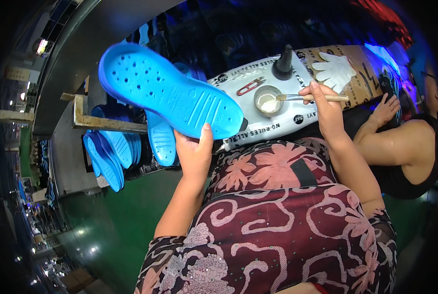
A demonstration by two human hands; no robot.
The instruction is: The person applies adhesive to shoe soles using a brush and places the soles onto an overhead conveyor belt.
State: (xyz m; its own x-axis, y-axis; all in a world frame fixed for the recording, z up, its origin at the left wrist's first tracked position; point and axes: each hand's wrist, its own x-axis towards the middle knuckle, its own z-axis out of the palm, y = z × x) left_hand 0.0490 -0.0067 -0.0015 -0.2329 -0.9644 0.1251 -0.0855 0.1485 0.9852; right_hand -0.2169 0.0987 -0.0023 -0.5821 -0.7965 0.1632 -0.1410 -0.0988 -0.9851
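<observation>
My left hand [194, 149] grips a bright blue shoe sole [167, 93] by its narrower end, thumb on the upper face. That face has a patch of small holes at the far end and ridged lines nearer my hand. My right hand [324, 105] pinches the wooden handle of a flat paintbrush [312, 97]. The brush's bristles reach over a small round cup [268, 112] with whitish stuff inside. Red-handled thread snips [250, 86] lie beside the cup, and a black cone-shaped object [283, 64] stands behind it.
Printed grey-white wrapping [292, 116] covers the work surface, with brown cardboard [363, 73] on the right. A white glove [334, 71] lies there. More blue soles [106, 157] are stacked at left near a metal bar [108, 122]. A co-worker's arm [395, 142] is close on my right.
</observation>
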